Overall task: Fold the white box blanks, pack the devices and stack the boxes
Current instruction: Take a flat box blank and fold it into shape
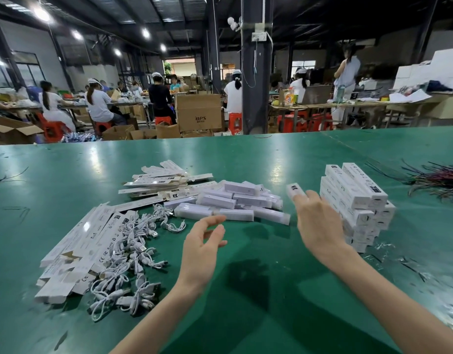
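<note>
Right hand [319, 226] grips 1 white box [293, 189], its end showing past the fingertips, just left of the stack of boxes [355, 200]; judged ready for stacking. Left hand [205, 241] empty, fingers relaxed, hovering just before the devices [235, 200]. Flat blanks [74, 246] and cables [133, 251] lie left, presumably within reach for the next pack
</note>
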A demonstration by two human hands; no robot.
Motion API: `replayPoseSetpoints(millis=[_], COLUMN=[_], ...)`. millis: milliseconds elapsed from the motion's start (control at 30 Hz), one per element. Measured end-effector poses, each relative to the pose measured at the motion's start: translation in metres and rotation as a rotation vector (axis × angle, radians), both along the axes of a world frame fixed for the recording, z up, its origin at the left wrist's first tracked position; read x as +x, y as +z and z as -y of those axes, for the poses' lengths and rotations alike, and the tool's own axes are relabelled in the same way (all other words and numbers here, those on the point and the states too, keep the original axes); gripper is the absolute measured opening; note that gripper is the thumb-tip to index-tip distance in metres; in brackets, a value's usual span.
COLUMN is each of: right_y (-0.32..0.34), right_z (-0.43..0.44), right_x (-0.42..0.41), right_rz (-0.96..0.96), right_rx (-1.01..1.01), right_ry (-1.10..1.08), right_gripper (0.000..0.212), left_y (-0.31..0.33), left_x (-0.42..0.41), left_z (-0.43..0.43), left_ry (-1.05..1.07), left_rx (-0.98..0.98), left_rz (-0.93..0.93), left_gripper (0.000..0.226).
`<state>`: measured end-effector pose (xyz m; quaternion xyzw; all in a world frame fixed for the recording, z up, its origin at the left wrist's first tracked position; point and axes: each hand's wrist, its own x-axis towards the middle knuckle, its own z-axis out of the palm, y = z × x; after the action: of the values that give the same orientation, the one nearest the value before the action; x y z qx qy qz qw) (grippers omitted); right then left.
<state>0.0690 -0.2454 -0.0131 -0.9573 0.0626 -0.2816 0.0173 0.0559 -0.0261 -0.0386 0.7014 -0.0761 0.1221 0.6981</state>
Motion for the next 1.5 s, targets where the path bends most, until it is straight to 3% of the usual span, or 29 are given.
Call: replayPoseSetpoints(millis=[167,400,500,633,800,1033,1200,1367,1500], right_y=[-0.008,-0.014,-0.014,-0.033,-0.052,-0.051,-0.06,-0.062,-0.063], right_z=[0.007,0.009,-0.002,-0.046,-0.112,-0.155,-0.158,-0.162,-0.162], right_x=[0.013,0.018,0.007,-0.007,0.011,0.078,0.09,0.096,0.097], right_rz=[-0.225,-0.437,-0.304,0.083,0.12,0.122,0.28,0.379,0.376], right_rx=[-0.089,-0.191,-0.243,-0.031,0.045,0.073,0.143,0.131,0.132], right_ry=[-0.1,-0.149,-0.1,0.336,0.718,0.74,0.729,0.676,0.678], right_gripper=[0.023,0.027,0.037,0.04,0.021,0.008,0.014,0.021,0.02], left_y=[0.007,0.06,0.082,0.082,0.066,0.061,0.044,0.017,0.009], left_x=[-0.004,0.052,0.116,0.206,0.287,0.385,0.43,0.444,0.441], left_z=[0.001,-0.023,-0.056,-0.113,-0.155,-0.154,-0.129,-0.108,-0.119], left_ry=[0.005,0.075,0.177,0.299,0.279,0.182,0.032,-0.084,-0.091], left_rx=[0.314,0.523,0.727,0.911,1.283,1.591,1.69,1.605,1.564], left_rz=[0.243,0.31,0.23,0.036,-0.058,-0.019,0.02,-0.216,-0.31], left_gripper=[0.029,0.033,0.034,0.042,0.055,0.063,0.07,0.048,0.049])
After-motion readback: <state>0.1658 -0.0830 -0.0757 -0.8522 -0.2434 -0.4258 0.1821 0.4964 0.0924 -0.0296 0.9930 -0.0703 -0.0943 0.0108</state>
